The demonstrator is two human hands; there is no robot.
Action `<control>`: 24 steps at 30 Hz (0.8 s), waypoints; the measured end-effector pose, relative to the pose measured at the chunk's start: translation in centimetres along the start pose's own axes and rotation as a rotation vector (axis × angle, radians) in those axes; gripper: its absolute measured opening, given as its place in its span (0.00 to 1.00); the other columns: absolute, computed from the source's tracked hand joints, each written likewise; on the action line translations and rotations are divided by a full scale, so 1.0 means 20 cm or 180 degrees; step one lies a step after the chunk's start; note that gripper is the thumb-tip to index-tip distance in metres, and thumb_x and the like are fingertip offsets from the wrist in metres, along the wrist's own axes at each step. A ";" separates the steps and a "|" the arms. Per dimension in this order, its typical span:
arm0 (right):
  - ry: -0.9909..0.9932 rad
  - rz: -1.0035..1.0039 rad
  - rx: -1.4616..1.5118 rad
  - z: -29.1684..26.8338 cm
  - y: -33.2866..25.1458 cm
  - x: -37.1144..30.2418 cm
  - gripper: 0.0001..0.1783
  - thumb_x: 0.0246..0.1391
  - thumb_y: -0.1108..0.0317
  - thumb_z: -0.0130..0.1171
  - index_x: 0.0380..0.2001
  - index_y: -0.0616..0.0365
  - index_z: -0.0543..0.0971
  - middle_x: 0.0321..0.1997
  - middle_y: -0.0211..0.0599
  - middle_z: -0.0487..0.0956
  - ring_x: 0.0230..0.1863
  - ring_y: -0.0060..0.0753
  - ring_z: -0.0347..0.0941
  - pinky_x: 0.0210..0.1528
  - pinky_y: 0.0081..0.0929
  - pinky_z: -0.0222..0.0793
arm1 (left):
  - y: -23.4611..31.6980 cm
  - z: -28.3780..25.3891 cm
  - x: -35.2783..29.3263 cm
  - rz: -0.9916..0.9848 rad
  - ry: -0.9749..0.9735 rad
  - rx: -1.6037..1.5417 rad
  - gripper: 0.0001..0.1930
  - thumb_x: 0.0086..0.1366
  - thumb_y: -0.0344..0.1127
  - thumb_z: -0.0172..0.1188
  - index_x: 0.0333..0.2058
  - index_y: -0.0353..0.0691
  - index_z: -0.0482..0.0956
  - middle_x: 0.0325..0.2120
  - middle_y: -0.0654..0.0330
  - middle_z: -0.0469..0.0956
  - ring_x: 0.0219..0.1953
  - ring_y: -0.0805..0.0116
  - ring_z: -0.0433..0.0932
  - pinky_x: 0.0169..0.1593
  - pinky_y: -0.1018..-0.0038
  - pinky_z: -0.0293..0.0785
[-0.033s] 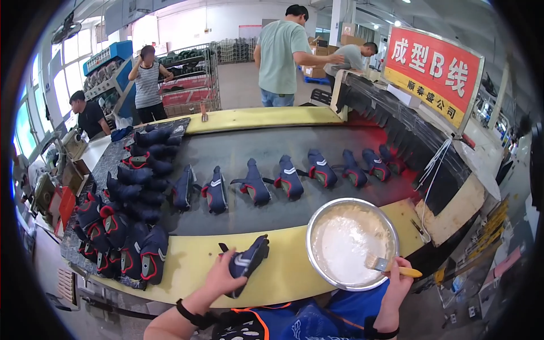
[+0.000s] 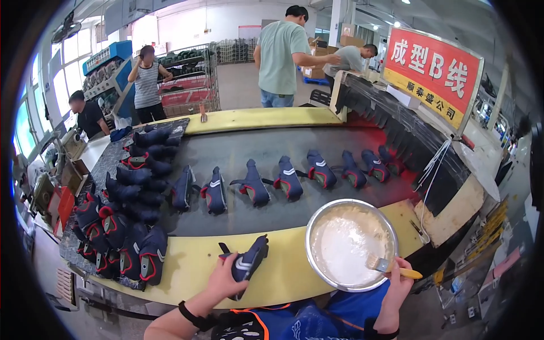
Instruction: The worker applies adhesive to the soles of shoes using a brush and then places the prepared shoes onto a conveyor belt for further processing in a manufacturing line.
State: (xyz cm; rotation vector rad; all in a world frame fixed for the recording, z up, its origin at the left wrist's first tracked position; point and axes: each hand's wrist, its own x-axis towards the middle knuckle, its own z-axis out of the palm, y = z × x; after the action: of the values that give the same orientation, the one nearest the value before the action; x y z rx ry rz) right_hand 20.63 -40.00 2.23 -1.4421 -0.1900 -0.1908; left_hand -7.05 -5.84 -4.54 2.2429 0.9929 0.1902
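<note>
Nothing is changing from the earlier frame: left hand (image 2: pixel 224 279) is still grasping the dark blue shoe upper (image 2: pixel 248 262) with fingers wrapped round it, over the yellow bench (image 2: pixel 187 258) edge. Right hand (image 2: pixel 398 277) is still pinching the brush (image 2: pixel 391 266), bristles resting at the rim of the metal bowl (image 2: pixel 351 245) of white glue; gluing is looking not yet underway.

A big red rectangular sign (image 2: pixel 435 78) with white characters and a pale yellow strip along its lower edge stands tilted above the far right end of the conveyor. Brown cardboard boxes (image 2: pixel 315 72) sit stacked on the floor at the back, beyond the two standing people. A small red-and-white notice (image 2: pixel 249 31) hangs on the far wall.
</note>
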 end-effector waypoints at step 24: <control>0.0121 0.0157 0.0212 -0.10 0.03 0.07 0.14 0.74 0.66 0.52 0.51 0.65 0.79 0.36 0.34 0.82 0.30 0.19 0.77 0.37 0.19 0.76 | -0.02 -0.15 0.18 0.0816 0.1038 0.0999 0.30 0.55 0.59 0.74 0.48 0.43 0.87 0.52 0.48 0.79 0.58 0.49 0.76 0.58 0.60 0.74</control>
State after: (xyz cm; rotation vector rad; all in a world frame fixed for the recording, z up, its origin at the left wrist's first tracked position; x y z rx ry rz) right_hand 22.20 -41.93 1.68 -1.3745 -0.1283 -0.1699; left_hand -5.83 -1.58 -3.03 2.6860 0.9471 0.5621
